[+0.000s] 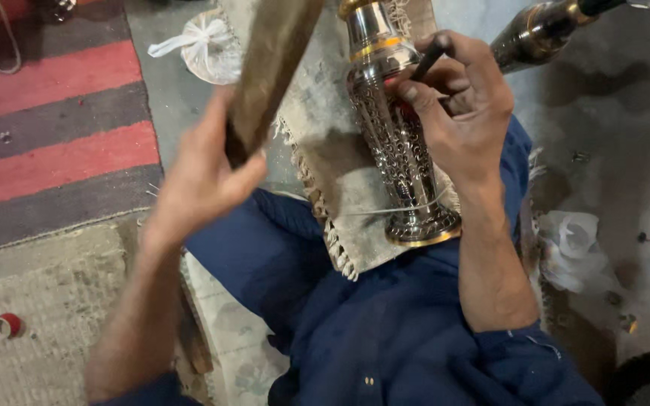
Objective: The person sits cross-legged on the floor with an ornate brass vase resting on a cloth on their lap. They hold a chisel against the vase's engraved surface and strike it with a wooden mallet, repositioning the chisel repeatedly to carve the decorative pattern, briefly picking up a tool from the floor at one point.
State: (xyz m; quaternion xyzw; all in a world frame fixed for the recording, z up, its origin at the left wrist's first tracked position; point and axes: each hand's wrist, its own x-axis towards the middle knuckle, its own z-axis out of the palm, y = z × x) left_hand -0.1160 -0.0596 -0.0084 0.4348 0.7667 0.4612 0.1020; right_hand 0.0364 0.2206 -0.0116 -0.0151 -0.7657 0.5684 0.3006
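Grey concrete floor with a red striped rug [47,128] lies below me. My right hand's [464,105] fingers [419,94] pinch a thin dark tool [430,56] against an engraved silver vase [396,135], lying on fringed cloth [340,173] over my lap. My left hand [201,177] grips a raised wooden block [272,68].

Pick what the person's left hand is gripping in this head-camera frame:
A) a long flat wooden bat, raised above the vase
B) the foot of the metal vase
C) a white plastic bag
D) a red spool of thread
A: the left hand is closed round the lower end of a wooden bat angled upward, while the right hand presses a thin dark tool against the engraved metal vase.
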